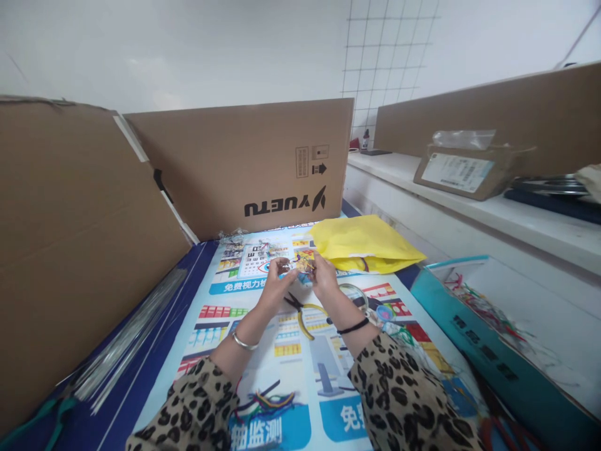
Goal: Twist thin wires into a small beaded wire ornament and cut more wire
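Observation:
My left hand (278,280) and my right hand (325,275) meet over the printed mat, fingers closed around a small gold-and-yellow wiry piece (304,261). It is too small and partly covered for me to tell its kind. Just below my hands lie pliers (307,321) with yellow handles and dark jaws, partly hidden by my right forearm. A yellow bag (370,241) rests beyond my right hand. Nearer to me, a bundle of coloured wires (270,401) lies on the mat between my forearms.
Cardboard panels (225,166) stand at the back and left. Thin silvery strips (136,335) lie along the left side. A teal box (498,351) with coloured wires stands right, below a white ledge (526,213) bearing a small carton (462,172). Clear tangled bits (232,238) lie far left.

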Demonstrator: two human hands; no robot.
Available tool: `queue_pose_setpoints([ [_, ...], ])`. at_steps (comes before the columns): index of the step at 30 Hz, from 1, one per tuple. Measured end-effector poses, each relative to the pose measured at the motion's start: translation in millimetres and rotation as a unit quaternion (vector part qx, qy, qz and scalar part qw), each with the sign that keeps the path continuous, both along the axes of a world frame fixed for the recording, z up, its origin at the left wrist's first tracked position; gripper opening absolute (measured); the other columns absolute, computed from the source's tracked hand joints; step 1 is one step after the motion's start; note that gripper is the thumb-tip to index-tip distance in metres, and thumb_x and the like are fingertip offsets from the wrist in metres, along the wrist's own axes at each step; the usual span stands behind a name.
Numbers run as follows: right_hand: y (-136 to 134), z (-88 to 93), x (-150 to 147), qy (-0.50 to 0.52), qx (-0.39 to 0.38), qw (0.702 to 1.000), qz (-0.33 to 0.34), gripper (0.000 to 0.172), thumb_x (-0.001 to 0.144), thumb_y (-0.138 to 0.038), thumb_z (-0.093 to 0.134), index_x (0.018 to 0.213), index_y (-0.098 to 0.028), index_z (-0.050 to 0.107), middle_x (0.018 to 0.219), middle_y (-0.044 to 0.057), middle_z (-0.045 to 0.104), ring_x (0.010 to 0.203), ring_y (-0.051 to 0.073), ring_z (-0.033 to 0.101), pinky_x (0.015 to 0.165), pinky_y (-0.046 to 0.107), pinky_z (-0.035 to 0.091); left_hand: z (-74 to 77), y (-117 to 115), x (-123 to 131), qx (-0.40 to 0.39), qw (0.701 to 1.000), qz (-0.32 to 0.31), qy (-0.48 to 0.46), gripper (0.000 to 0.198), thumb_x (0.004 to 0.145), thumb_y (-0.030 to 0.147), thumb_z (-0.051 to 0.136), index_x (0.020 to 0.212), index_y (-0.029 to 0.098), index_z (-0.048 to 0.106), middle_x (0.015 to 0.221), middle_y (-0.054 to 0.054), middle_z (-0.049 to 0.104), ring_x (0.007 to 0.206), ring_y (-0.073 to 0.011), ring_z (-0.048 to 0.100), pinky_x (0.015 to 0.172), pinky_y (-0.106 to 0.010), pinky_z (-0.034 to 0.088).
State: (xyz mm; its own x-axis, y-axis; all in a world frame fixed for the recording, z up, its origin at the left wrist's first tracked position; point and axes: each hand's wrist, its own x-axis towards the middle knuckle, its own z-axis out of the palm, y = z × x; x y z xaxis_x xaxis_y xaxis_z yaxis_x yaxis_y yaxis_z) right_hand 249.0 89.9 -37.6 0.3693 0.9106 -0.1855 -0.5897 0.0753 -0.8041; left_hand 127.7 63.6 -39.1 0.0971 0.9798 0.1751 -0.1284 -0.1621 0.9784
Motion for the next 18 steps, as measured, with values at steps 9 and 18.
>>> queue_pose_setpoints([
  [9,2.3,3.1,11.3,0.021,0.008,0.997,0.074,0.034,0.063,-0.041,0.069,0.060,-0.020,0.043,0.043,-0.008,0.043,0.035,0.005,0.036,0.030,0.016,0.018,7.0,11.6,-11.0,0.041,0.996,0.072,-0.033,0.023,0.071,0.028,0.064,0.091,0.019,0.058,0.091,-0.002,0.058,0.074,-0.0101,0.052,0.066,-0.023,0.044],
  [18,8.9,11.1,26.2,-0.019,0.019,0.994,0.102,0.038,0.058,-0.043,0.075,0.060,-0.018,0.047,0.044,-0.006,0.047,0.037,0.007,0.042,0.029,0.017,0.019,40.2,18.0,-36.3,0.053,0.998,-0.013,-0.021,0.016,0.063,0.022,0.071,0.075,0.016,0.062,0.101,-0.005,0.063,0.071,-0.0108,0.052,0.061,-0.024,0.041],
])
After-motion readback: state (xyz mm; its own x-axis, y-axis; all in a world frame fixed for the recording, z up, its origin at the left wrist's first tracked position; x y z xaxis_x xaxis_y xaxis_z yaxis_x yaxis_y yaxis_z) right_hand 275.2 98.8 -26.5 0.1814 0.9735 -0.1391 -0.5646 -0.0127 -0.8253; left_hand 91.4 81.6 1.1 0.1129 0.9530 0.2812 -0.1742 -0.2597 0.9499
